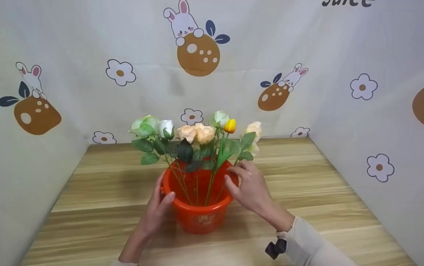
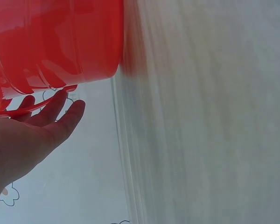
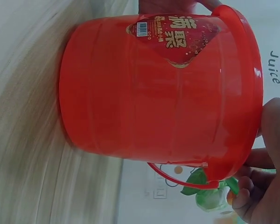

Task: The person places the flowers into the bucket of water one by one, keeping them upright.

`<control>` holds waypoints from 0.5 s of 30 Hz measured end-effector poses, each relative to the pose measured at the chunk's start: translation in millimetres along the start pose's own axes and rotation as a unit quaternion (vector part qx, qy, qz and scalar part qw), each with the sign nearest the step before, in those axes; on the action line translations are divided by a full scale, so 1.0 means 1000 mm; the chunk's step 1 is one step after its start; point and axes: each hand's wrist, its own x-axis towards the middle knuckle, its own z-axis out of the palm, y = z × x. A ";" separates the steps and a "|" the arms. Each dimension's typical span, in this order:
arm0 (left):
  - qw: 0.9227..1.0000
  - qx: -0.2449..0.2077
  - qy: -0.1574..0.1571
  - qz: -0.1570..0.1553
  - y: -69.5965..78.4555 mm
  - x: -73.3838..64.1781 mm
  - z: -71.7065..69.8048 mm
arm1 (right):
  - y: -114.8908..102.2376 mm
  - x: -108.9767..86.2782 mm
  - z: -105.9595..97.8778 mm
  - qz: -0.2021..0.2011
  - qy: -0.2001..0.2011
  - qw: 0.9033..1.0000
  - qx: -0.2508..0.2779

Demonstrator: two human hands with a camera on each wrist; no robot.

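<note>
A red plastic bucket stands upright on the wooden table, holding several artificial flowers. My left hand grips its left side, thumb over the rim and fingers along the outside by the thin red handle. At the right rim, my right hand has bent fingers and thumb around the stem of the rightmost peach rose. Also in the bucket are two peach roses side by side, a white rose, pale green blooms and a yellow-orange tulip. The stems lean outward from the bottom.
The wooden table meets pale cloth walls at the back and both sides, printed with rabbits, brown fruit and flowers. A dark bow sits at my right sleeve cuff. The bucket bears a red and gold label.
</note>
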 end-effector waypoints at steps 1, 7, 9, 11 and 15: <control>1.000 0.001 0.000 0.000 0.000 0.000 0.000 | 0.000 0.000 0.000 0.002 -0.002 1.000 0.001; 1.000 0.000 0.002 0.001 0.002 0.001 0.000 | -0.001 0.000 -0.002 0.027 -0.030 0.999 0.011; 1.000 0.001 0.003 0.000 0.002 0.000 -0.001 | -0.002 0.000 -0.003 0.032 -0.043 0.999 0.008; 1.000 0.002 0.002 -0.001 0.002 0.000 0.000 | -0.004 -0.001 -0.004 0.034 -0.056 0.998 0.005; 1.000 0.005 0.002 -0.003 0.001 -0.002 0.000 | -0.005 -0.005 -0.005 0.028 -0.068 0.997 0.013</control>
